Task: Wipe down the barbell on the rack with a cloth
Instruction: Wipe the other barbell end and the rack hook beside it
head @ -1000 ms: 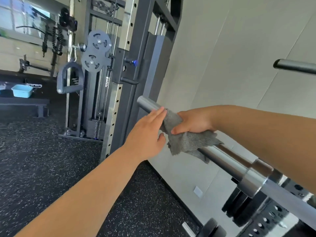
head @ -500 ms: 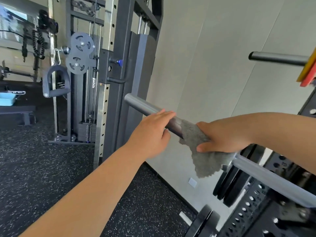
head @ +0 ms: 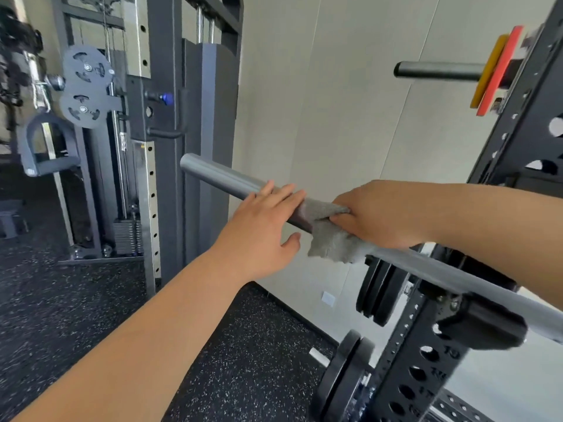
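The grey steel barbell [head: 219, 177] runs from its free sleeve end at centre left down to the right, where it lies in a black hook of the rack [head: 484, 327]. My right hand [head: 377, 217] grips a grey cloth [head: 332, 239] wrapped over the sleeve; part of the cloth hangs below the bar. Just left of the cloth, my left hand [head: 262, 233] rests on the sleeve with straight fingers over the top and the thumb underneath, apart from the metal.
A perforated black rack upright [head: 405, 354] stands at lower right with black weight plates [head: 380, 287] stored on it. A peg [head: 435, 70] with yellow and red plates juts out at upper right. A cable machine [head: 137, 132] stands at left on speckled rubber flooring.
My right hand has slid the cloth back along the sleeve toward my left hand after moving away from it. The view has shifted, showing more of the rack.
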A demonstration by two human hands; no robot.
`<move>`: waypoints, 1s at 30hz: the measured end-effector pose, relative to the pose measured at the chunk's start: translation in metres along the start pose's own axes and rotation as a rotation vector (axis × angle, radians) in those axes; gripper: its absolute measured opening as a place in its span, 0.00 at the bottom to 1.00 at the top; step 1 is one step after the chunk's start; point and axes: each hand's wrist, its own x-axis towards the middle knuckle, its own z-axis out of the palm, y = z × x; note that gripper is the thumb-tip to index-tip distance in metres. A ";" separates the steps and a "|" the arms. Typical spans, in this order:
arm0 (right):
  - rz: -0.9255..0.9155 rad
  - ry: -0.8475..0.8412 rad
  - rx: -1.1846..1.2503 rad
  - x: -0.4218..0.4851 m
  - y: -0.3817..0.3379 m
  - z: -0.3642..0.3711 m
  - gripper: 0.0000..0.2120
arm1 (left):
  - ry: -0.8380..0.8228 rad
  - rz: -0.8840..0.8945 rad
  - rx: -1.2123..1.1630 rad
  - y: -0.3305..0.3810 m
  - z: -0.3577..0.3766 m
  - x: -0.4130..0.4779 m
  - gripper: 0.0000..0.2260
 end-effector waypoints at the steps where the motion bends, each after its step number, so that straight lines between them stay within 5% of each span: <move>1: -0.012 0.042 0.006 -0.008 -0.001 0.006 0.17 | -0.001 0.023 -0.007 0.002 0.001 -0.002 0.32; 4: 0.006 0.137 0.113 -0.015 -0.005 0.019 0.20 | 0.004 0.050 0.009 0.002 0.002 -0.002 0.34; 9: 0.130 0.008 0.316 0.003 0.010 0.015 0.28 | -0.037 0.052 0.042 0.000 0.001 0.015 0.36; 15: 0.046 0.441 0.249 -0.002 0.008 0.024 0.17 | -0.007 0.081 0.070 -0.003 0.004 0.023 0.33; 20: 0.007 0.231 0.215 -0.012 0.012 0.027 0.27 | -0.049 0.074 0.063 0.001 0.003 0.015 0.41; 25: 0.032 0.147 0.274 -0.008 0.016 0.022 0.29 | 0.142 0.072 -0.066 0.022 0.027 -0.019 0.39; 30: -0.026 0.448 0.070 -0.006 0.010 0.022 0.18 | 0.151 0.084 -0.008 0.015 0.032 -0.017 0.42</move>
